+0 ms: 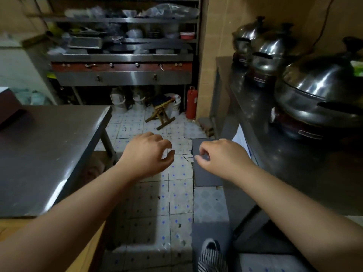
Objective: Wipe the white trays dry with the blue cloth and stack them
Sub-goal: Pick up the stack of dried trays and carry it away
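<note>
Two empty hands hover over the tiled floor (176, 193), left hand (146, 153) and right hand (222, 157) loosely curled; three lidded woks (318, 91) line the right counter (294, 169).

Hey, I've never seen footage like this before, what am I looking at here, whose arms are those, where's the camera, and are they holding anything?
This is a single picture from a camera worn on a person's head, looking forward and down, so the two bare arms reaching into view belong to the wearer. There is no machine here. The left hand and right hand hang over the tiled floor with fingers loosely curled, and neither holds anything. A steel table stands to the left. To the right is a dark counter carrying lidded metal woks. Ahead is a steel stove unit with cluttered shelves, and a red fire extinguisher stands by the wall. No white trays or blue cloth can be made out in this view.
</note>
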